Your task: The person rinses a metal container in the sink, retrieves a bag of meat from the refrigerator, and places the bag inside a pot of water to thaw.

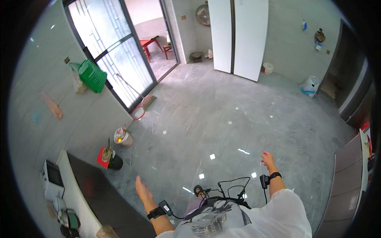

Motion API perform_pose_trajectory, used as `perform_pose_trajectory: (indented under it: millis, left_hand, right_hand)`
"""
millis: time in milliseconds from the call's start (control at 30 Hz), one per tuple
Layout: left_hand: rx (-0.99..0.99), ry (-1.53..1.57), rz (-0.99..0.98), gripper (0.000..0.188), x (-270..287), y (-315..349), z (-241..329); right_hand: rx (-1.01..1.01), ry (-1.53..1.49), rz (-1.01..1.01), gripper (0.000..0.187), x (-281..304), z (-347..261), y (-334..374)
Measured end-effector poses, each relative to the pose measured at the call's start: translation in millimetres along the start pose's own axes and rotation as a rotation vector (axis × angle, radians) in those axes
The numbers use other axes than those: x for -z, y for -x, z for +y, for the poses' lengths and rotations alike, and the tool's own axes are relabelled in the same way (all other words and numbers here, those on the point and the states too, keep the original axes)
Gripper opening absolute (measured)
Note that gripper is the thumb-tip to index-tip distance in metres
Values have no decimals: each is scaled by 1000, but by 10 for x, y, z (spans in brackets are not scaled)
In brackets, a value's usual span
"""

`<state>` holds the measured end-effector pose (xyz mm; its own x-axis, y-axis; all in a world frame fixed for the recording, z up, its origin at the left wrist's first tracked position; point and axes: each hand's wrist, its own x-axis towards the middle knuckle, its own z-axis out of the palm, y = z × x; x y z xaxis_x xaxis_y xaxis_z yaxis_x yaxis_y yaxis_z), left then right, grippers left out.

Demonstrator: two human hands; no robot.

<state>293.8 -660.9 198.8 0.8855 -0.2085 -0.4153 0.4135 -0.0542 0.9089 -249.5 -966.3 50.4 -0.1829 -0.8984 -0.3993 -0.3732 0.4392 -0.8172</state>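
My left hand (143, 190) is held out over the grey floor with its fingers stretched and nothing in it. My right hand (268, 159), also in the air, holds nothing; its fingers are loosely bent and apart. Each wrist wears a black strap with a small box, the left box (165, 207) and the right box (264, 181). Black cables (234, 186) hang in front of my body between the hands. Below them one sandalled foot (199, 190) shows on the tiles. Neither hand touches anything.
A dark-fronted counter (99, 182) runs along the left, with a potted plant (115, 160) and a bucket (125, 138) beyond it. A broom (133, 89) leans at the sliding door (123, 51). A tall white fridge (250, 39) stands ahead; drawers (343, 186) line the right.
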Motion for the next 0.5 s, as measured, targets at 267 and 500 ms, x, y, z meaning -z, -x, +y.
perform_pose_trajectory:
  millis: [267,500]
  left_hand:
    - [-116,-50,-366,56,-1955,-996,760]
    - [-132,-141,-575,53,-3720,-1402,903]
  right_hand:
    - [321,-165,111,37,-453,-1163,-440]
    - [415,-204,231,35,-363,-1720,-1118]
